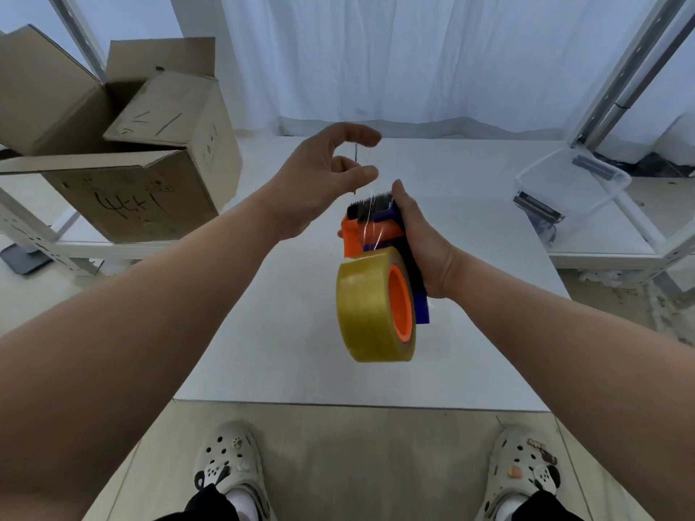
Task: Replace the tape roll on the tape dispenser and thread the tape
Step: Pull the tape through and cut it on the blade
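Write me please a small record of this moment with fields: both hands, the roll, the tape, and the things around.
Left hand: pinches the free end of the tape strip
Right hand: grips the tape dispenser above the white table
Tape roll: yellowish, seated on the orange hub
Tape path: from the roll up over the toothed blade
Around: cardboard boxes at left, clear bin at right
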Action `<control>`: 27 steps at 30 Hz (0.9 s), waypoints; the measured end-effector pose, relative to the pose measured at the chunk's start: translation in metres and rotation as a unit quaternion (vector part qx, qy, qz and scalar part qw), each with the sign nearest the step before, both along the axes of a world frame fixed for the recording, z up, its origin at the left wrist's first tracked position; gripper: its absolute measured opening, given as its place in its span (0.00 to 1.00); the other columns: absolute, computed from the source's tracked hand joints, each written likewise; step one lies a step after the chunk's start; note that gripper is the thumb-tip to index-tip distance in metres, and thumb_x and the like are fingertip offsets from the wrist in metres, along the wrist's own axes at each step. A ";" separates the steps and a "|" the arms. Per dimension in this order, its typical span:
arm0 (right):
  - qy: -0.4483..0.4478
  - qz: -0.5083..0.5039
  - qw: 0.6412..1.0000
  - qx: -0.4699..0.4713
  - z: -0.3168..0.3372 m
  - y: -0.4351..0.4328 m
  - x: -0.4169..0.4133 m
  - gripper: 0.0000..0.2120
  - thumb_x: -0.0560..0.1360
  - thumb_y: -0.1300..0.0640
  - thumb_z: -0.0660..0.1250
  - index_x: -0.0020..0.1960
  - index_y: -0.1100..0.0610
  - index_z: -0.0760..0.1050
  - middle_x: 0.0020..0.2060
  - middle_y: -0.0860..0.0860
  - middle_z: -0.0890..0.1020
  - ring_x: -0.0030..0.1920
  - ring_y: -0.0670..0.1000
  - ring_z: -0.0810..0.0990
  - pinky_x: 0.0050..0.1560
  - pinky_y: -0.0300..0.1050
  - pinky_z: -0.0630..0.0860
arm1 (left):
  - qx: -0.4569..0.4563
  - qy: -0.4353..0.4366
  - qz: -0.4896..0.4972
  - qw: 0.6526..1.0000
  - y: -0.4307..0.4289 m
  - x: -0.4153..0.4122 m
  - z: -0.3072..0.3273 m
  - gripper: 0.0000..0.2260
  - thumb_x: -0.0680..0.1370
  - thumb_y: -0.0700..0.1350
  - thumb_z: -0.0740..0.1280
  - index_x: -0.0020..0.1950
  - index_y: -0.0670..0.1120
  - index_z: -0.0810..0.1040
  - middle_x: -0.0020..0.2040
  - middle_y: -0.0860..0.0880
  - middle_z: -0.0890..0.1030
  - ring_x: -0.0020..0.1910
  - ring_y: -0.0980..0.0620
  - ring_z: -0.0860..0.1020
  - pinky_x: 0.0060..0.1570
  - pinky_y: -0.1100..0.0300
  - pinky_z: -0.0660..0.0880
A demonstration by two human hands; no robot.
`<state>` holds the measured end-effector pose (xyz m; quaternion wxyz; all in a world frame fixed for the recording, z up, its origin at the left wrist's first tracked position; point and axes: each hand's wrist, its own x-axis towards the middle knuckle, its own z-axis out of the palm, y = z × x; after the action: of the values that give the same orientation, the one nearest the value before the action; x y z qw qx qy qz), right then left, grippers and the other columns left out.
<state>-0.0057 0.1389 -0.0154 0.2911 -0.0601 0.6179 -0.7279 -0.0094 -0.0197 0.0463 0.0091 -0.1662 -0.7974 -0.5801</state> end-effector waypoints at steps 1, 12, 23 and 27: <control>0.002 0.001 1.000 -0.004 0.000 0.001 -0.001 0.39 0.70 0.29 0.52 0.65 0.58 0.72 0.62 0.65 0.77 0.56 0.60 0.79 0.57 0.55 0.77 | -0.004 0.005 -0.006 1.000 0.002 0.001 0.002 0.15 0.76 0.38 0.67 0.62 0.45 0.73 0.57 0.59 0.75 0.40 0.58 0.75 0.48 0.67 0.75; -0.054 0.021 0.995 -0.081 0.005 0.000 -0.001 0.32 0.76 0.33 0.45 0.56 0.56 0.75 0.47 0.56 0.84 0.40 0.51 0.84 0.39 0.45 0.81 | -0.016 0.023 -0.006 1.000 0.011 0.004 0.001 0.15 0.75 0.40 0.68 0.61 0.47 0.73 0.46 0.56 0.78 0.41 0.55 0.76 0.45 0.62 0.77; -0.071 0.005 0.993 -0.094 0.001 0.012 -0.008 0.37 0.74 0.29 0.46 0.58 0.58 0.74 0.45 0.56 0.84 0.37 0.52 0.84 0.38 0.46 0.80 | -0.016 0.017 0.036 0.999 -0.004 0.003 -0.003 0.18 0.76 0.40 0.67 0.65 0.46 0.70 0.56 0.64 0.74 0.39 0.64 0.77 0.45 0.75 0.73; -0.029 0.005 0.999 -0.013 0.004 0.011 -0.009 0.34 0.75 0.31 0.46 0.54 0.56 0.77 0.49 0.58 0.82 0.45 0.54 0.82 0.46 0.47 0.81 | -0.036 0.008 0.037 0.999 -0.003 -0.001 -0.002 0.18 0.76 0.42 0.68 0.64 0.49 0.71 0.57 0.64 0.73 0.40 0.63 0.78 0.43 0.76 0.73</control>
<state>-0.0149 0.1504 -0.0112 0.3118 -0.0458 0.5991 -0.7361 -0.0102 -0.0226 0.0440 0.0308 -0.1413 -0.8233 -0.5489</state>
